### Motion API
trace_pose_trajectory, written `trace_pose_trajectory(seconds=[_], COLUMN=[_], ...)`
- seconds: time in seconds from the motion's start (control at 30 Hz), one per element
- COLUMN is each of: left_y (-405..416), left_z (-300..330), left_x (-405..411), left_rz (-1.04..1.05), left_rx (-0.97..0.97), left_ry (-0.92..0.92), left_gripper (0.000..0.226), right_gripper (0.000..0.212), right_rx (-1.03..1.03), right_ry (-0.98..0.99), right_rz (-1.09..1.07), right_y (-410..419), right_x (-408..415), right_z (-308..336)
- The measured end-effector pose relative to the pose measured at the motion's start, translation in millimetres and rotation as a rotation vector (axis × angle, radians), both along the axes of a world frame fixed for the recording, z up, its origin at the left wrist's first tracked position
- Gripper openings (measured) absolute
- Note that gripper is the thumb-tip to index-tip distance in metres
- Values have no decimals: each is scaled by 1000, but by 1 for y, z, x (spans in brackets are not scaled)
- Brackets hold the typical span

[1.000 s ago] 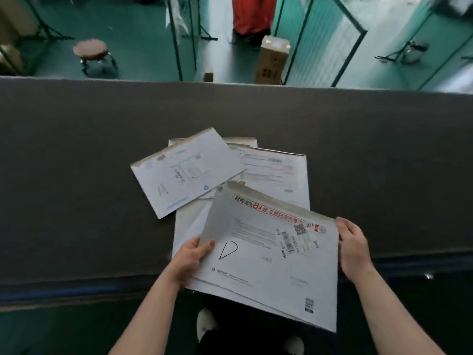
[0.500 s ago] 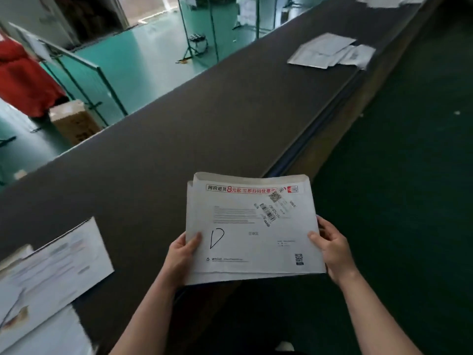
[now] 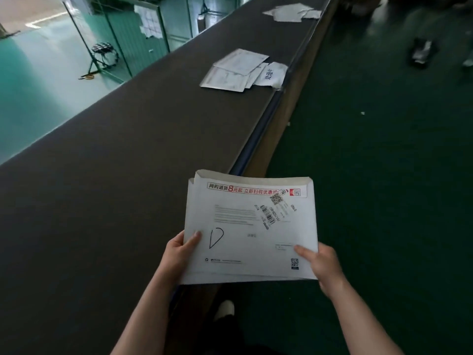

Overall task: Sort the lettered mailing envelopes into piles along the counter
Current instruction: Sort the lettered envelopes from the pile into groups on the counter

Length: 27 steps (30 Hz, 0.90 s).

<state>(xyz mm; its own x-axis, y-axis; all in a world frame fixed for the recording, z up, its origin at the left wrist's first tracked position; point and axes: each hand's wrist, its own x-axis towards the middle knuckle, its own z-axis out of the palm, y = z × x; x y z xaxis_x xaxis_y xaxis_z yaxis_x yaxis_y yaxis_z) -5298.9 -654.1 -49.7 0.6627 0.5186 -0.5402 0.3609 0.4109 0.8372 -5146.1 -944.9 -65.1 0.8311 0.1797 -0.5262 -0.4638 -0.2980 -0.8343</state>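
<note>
I hold a small stack of envelopes (image 3: pixel 252 231) in the lower centre of the frame, over the near edge of the counter (image 3: pixel 122 155), clear of its surface. My left hand (image 3: pixel 180 252) pinches the stack at its lower left corner, thumb on top beside a handwritten "D" (image 3: pixel 216 238), the remaining fingers hidden beneath. My right hand (image 3: pixel 321 265) pinches the lower right edge the same way, thumb laid flat across the face. I judge this two-corner grip keeps the stack level, its edges aligned and the top letter readable. The top envelope shows a red printed banner along its upper edge and a barcode label toward its upper right; at least one further envelope edge shows behind it, but I cannot tell the exact count. Along the counter, upper centre of the frame, lies a near pile (image 3: pixel 243 69) of overlapping white envelopes close to the counter's right edge; a far pile (image 3: pixel 291 12) lies well beyond it at the top of the frame. The letters on both piles are not legible from here. I judge the step in hand to be carrying the "D" envelope to its matching pile; which pile that is cannot be confirmed. Green flooring (image 3: pixel 384 175) fills the right side of the frame.
</note>
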Motion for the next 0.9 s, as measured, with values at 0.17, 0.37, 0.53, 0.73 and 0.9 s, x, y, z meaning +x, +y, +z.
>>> trace_pose_trajectory(seconds=[0.17,0.37,0.53,0.73,0.9], left_y=[39,31,-29,-68,-49], left_z=[14,20,-8,14,37], left_x=[157,348,521,705,827], left_rz=[-202,-373,-479,-362,-361], left_rx=[-30,-11,37,123,117], left_ry=[-9,11,122,175,96], left_gripper=[23,26,41,35,31], right_gripper=[9,8,5,14,11], right_rx=[8,65,60,77,131], right_ry=[-57,-50,-37,-43,-77], right_rz=[-170,-442,-590,-516,-500], right_y=[18,-7,-59,-84,-71], right_x=[119,246,399,575,715], right_z=[25,16,-18,-6,29])
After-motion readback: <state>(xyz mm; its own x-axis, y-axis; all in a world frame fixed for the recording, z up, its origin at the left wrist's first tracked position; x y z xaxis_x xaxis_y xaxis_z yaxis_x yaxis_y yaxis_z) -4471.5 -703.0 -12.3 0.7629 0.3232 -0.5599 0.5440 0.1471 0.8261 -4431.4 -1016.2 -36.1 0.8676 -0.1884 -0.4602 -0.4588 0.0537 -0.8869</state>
